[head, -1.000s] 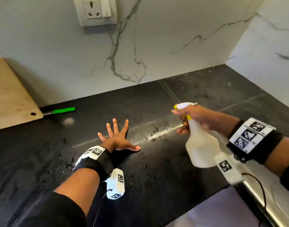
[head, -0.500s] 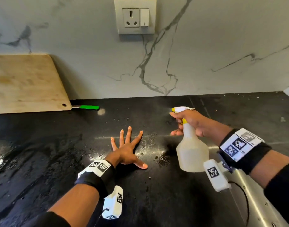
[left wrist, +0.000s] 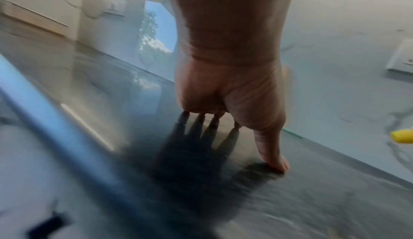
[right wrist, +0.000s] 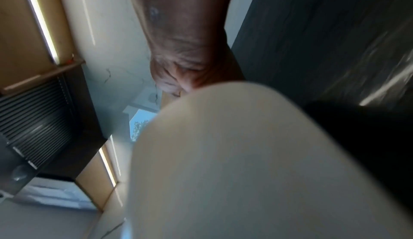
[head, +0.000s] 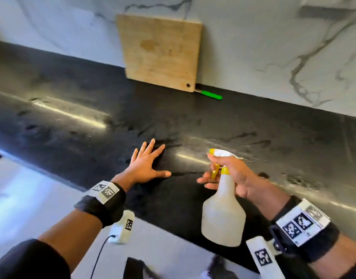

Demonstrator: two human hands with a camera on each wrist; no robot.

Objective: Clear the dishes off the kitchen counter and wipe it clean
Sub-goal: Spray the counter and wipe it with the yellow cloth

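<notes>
The spray bottle (right wrist: 245,163) fills the right wrist view as a blur, hiding the fingers. A cutting board (head: 161,51) covers the green-handled knife (head: 211,95) blade.

My left hand (head: 146,167) lies flat, fingers spread (thumb out); my right hand (head: 231,176) grips the spray bottle (head: 223,216).
</notes>
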